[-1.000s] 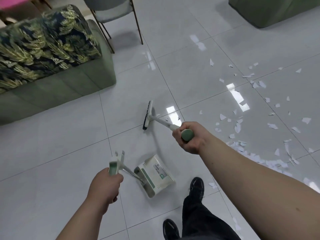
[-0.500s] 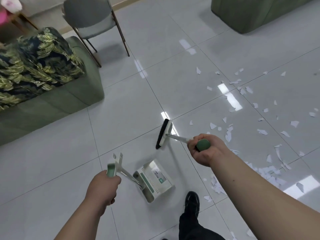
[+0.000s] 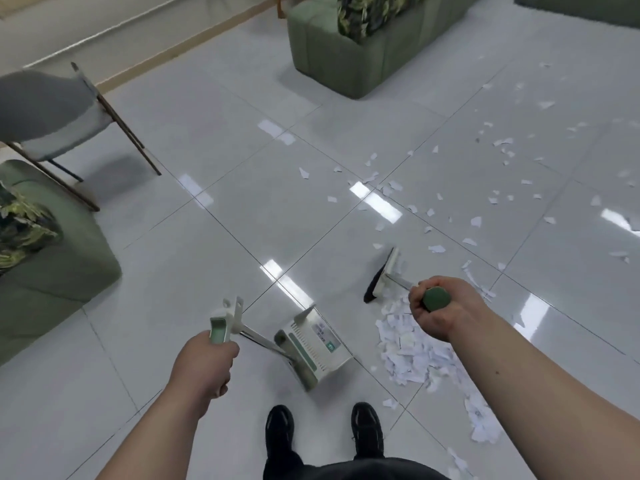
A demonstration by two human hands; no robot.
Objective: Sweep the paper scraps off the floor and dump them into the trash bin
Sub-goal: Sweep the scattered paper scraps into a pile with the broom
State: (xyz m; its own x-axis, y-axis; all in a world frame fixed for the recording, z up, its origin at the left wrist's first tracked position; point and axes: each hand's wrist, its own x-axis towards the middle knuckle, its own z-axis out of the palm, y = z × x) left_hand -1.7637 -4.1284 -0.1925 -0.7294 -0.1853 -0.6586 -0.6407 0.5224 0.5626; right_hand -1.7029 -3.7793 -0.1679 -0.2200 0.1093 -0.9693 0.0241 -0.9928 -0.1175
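**Head view**

- Right hand: clenching the green-capped end of the broom's handle. The broom head is sitting ahead and left of this grip, its long axis running away from the person. Blur makes it hard to tell whether the bristles are touching the tile.
- Paper scraps: the main heap is lying directly under this grip and spreading toward the person. Loose pieces are scattering ahead and to its right. The right hand is nearer the heap.
- Left hand: gripping the dustpan's handle. The dustpan is resting ahead and right of this grip, its far edge just beside the heap.
- Room: bare floor is opening left of both grips. The shoes are standing close behind the pan. No trash bin is showing.
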